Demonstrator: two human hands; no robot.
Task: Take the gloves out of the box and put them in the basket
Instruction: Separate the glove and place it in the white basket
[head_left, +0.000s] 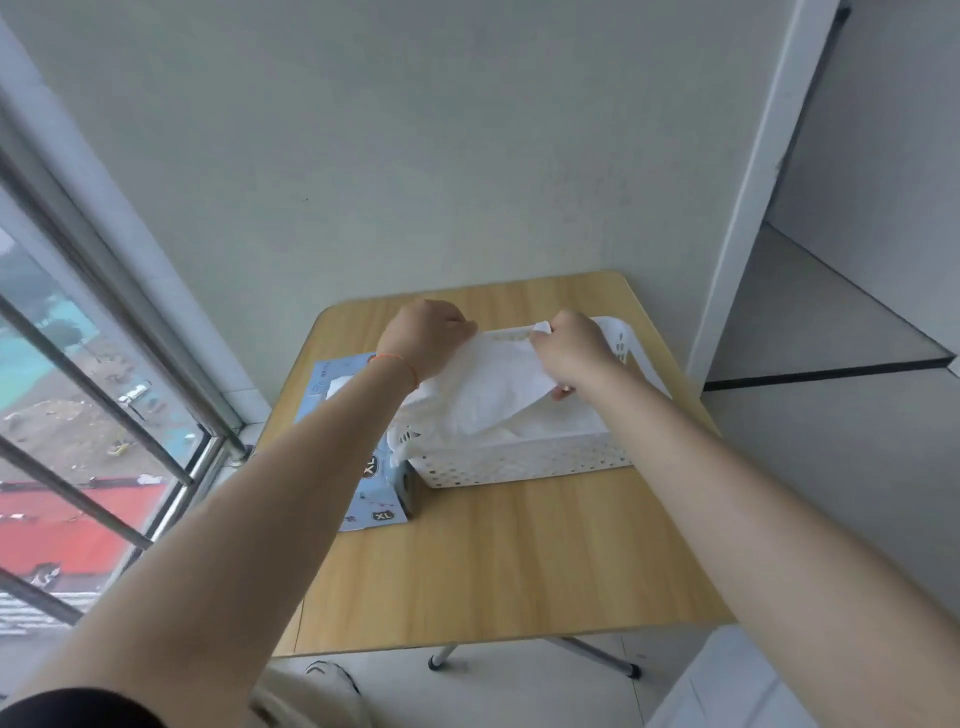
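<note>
A white glove (493, 384) is stretched over the white perforated basket (519, 460) on the wooden table. My left hand (423, 332) pinches its left edge and my right hand (569, 345) pinches its right edge, both above the basket's far side. More white gloves (550, 423) lie inside the basket. The light blue glove box (371, 483), marked XL, lies flat to the basket's left, partly hidden under my left forearm, with a white glove showing in its opening (337, 387).
The small wooden table (493, 561) stands in a corner against a pale wall. A window with metal bars (104, 405) runs along the left. A white cabinet edge (753, 208) rises at the right. Folding table legs (597, 657) show below the front edge.
</note>
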